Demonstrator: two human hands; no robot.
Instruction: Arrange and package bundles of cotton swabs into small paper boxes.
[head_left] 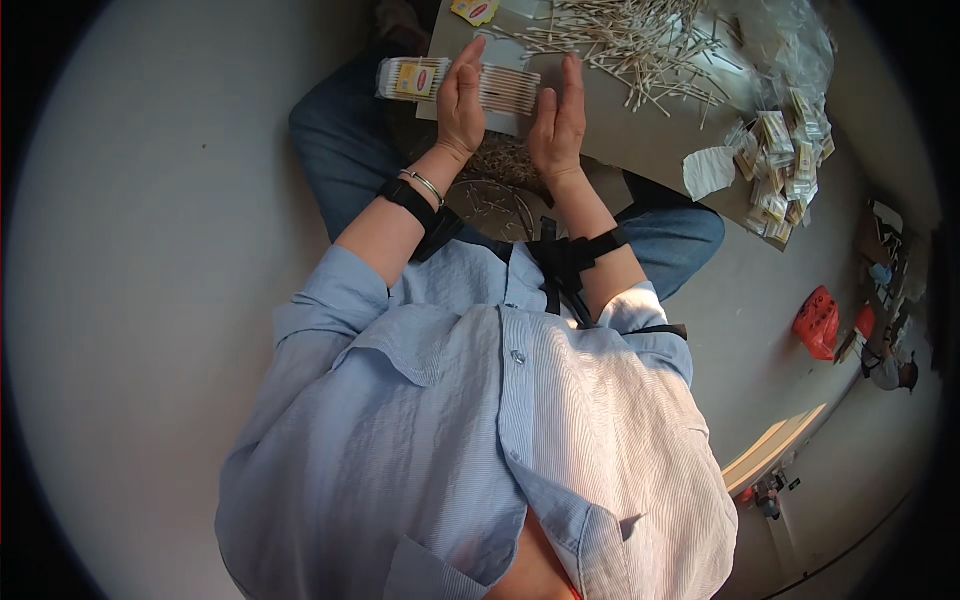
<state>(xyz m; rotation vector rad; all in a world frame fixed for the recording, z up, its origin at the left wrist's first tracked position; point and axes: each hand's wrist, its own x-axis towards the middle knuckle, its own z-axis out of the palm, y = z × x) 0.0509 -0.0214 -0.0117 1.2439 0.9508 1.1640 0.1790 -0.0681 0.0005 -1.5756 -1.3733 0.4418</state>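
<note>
A flat row of cotton swabs (pixel 510 90) lies side by side on the table between my two hands. My left hand (pixel 462 108) stands on edge at the row's left, fingers stretched out, partly covering where the swabs meet a clear pack with a yellow label (pixel 414 78). More swabs show inside that pack. At the row's right end is my right hand (pixel 558 125), its palm turned inward and fingers straight; whether it touches the swab tips I cannot tell. A large heap of loose cotton swabs (pixel 625 40) spreads beyond, at the back right.
Several filled small packs (pixel 780 170) pile up at the table's right, by a crumpled clear plastic bag (pixel 790 50). A white scrap (pixel 709 172) lies near them. A yellow card (pixel 475 10) sits at the far edge. Below the table is a container of swabs (pixel 505 160). A red bag (pixel 817 322) rests on the floor.
</note>
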